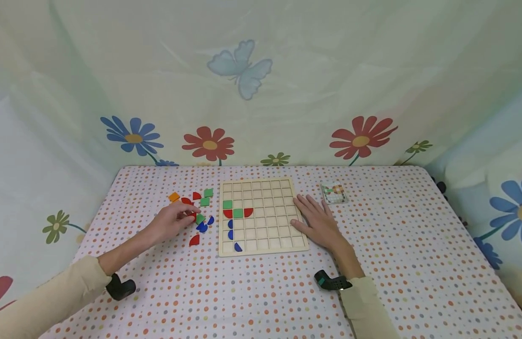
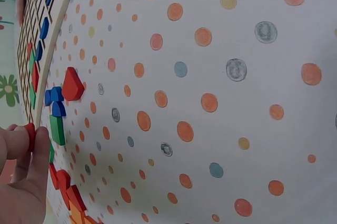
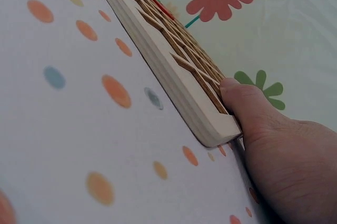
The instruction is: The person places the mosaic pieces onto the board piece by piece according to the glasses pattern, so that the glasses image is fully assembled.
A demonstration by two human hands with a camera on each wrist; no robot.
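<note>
Red piece (image 2: 31, 138) sits pinched between the thumb and fingers of my left hand (image 1: 169, 222), at nine o'clock from the board (image 1: 262, 232). I judge it light, stiff and smooth, hard to break but easy to let slip; its side edges look best to grip. Nearest me on the worktop (image 1: 244, 301) lies a loose red quarter-circle (image 1: 195, 240), at four o'clock from that hand; some blue pieces (image 1: 202, 227) lie just beyond it, and an orange piece (image 1: 173, 197) at twelve. My right hand (image 1: 320, 226) touches the board's three o'clock side, fingers straight and spread.

My left wrist view shows the gripped piece plainly; from my head, I cannot tell it from other red by my fingertips. The right wrist view shows the thickness of the board's edge. Only the head view takes in the card (image 1: 333, 193), between two and three o'clock from the board, and the whole butterfly (image 1: 240, 68) beyond.
</note>
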